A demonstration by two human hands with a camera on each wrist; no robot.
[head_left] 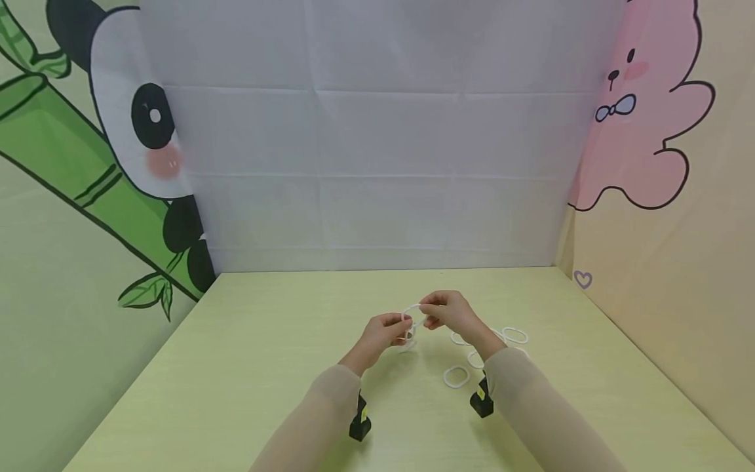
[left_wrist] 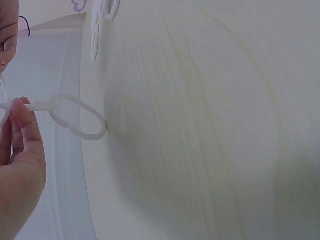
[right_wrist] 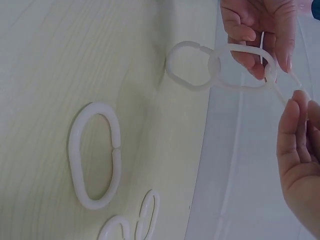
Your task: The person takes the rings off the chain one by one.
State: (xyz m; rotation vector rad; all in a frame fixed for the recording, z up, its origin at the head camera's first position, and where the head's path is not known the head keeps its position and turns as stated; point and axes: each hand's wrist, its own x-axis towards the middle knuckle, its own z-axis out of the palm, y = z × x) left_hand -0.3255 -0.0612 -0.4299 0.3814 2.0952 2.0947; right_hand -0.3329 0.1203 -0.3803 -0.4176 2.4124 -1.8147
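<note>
White oval plastic split rings are joined in a short chain between the hands. My left hand point(head_left: 380, 334) pinches the chain at a join between finger and thumb. My right hand point(head_left: 453, 311) pinches the uppermost split ring point(head_left: 412, 307), which passes through or against the ring by the left fingers; which of these, I cannot tell. Below the left hand hangs a linked ring point(right_wrist: 245, 47), and from it the lowest ring point(right_wrist: 169, 70), close above the table. The left wrist view shows that lowest ring point(left_wrist: 95, 137) with a small gap in its side.
Several loose white rings lie on the pale table point(head_left: 265, 367) around the right forearm, one ring point(head_left: 456, 386) nearest the front. A black wrist camera point(head_left: 360, 424) sits under each sleeve. A white cloth point(head_left: 377, 216) hangs behind the table, with painted panels either side.
</note>
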